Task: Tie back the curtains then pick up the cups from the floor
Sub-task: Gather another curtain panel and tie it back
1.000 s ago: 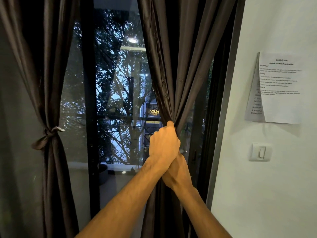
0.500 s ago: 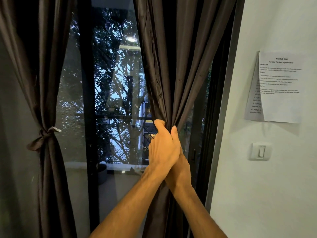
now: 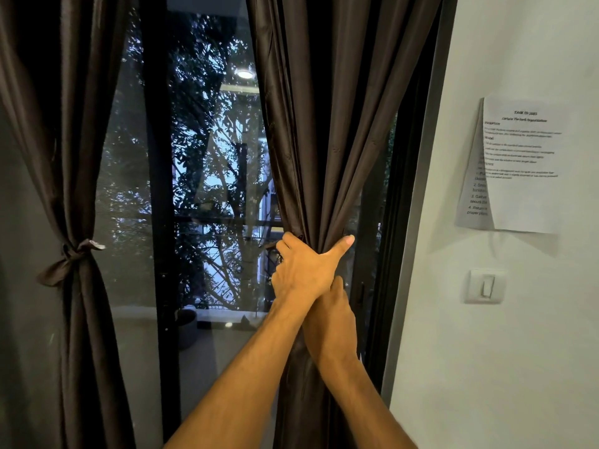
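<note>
Currently two curtains: tied curtain [image 3: 81,319], left of frame; loose curtain [image 3: 324,140], centre, bunched in left hand [image 3: 304,270]; right hand [image 3: 330,315] beneath, grip hidden; glass [image 3: 210,157] shows between.

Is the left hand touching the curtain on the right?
Touching. In the head view the left hand grips the gathered right curtain, fingers on one side, thumb on the other.

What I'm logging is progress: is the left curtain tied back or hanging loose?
Tied back: a knotted tie cinches the left curtain into a bundle at mid-height. The left hand merely grips the right curtain.
</note>
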Demonstrator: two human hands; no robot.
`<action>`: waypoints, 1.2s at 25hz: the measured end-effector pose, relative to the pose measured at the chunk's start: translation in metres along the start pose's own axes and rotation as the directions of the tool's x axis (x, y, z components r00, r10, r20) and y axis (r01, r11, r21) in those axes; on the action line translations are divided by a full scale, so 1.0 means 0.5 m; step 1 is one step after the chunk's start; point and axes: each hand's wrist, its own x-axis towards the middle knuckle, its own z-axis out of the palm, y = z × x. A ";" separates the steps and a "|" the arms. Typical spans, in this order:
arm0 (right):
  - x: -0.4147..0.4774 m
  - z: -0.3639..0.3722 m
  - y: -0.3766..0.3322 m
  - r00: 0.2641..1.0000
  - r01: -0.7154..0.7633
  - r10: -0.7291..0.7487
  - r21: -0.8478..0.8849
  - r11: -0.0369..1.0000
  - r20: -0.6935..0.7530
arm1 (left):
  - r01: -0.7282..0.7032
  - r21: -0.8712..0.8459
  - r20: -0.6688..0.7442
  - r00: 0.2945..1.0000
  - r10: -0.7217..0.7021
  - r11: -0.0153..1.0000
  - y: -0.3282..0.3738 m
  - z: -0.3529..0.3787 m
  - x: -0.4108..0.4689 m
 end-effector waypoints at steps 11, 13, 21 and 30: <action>-0.006 -0.056 -0.004 0.999 0.050 -0.048 0.220 0.974 -0.015 | 0.154 -0.411 0.424 0.905 0.039 0.898 0.015 -0.018 0.072; -0.007 -0.068 -0.004 0.999 0.040 -0.043 0.232 0.972 0.010 | 0.165 -0.444 0.434 0.900 0.050 0.881 0.019 -0.015 0.067; 0.019 -0.141 0.017 0.957 0.089 0.008 0.321 0.943 -0.289 | 0.104 -0.438 0.392 0.916 0.086 0.893 0.012 -0.010 0.067; 0.122 -0.217 0.032 0.994 -0.102 0.092 0.262 0.960 0.051 | -0.042 -0.468 0.394 0.884 0.251 0.882 0.009 -0.029 0.051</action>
